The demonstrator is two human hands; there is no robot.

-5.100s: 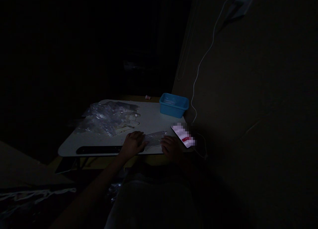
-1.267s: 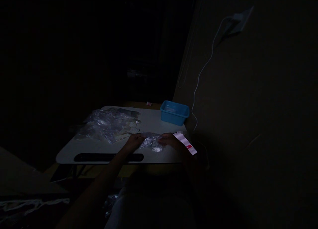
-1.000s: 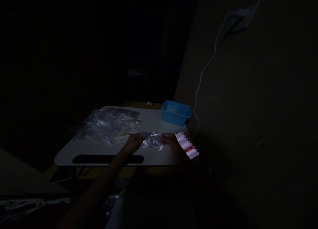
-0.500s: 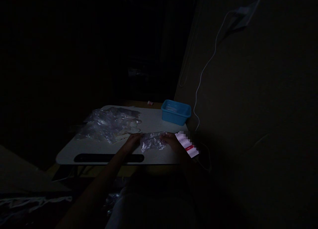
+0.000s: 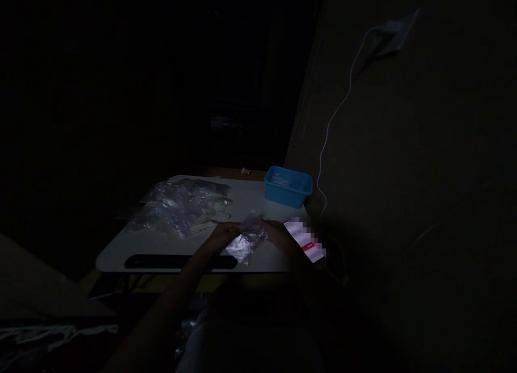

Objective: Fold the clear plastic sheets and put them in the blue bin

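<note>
A crinkled clear plastic bag (image 5: pixel 244 244) is held between my two hands above the front of a white table (image 5: pixel 165 244). My left hand (image 5: pixel 223 235) pinches the bag's left edge, and my right hand (image 5: pixel 274 233) grips its upper right side. Whether anything lies inside the bag is too dark to tell. To the left, a heap of similar clear plastic bags (image 5: pixel 173 200) spreads over the tabletop. Just beyond my right hand lies a phone (image 5: pixel 305 241) with a lit screen.
At the table's back right stands a blue plastic basin (image 5: pixel 286 195) with something pale inside. Behind the table is a small pink-and-white cylinder (image 5: pixel 245 171). A white cable (image 5: pixel 329 119) hangs down the right wall from a socket (image 5: pixel 398 33). The surroundings are very dark.
My hands have drawn closer together, and the bag between them has bunched and turned from lying wide to hanging more upright. The view has shifted slightly.
</note>
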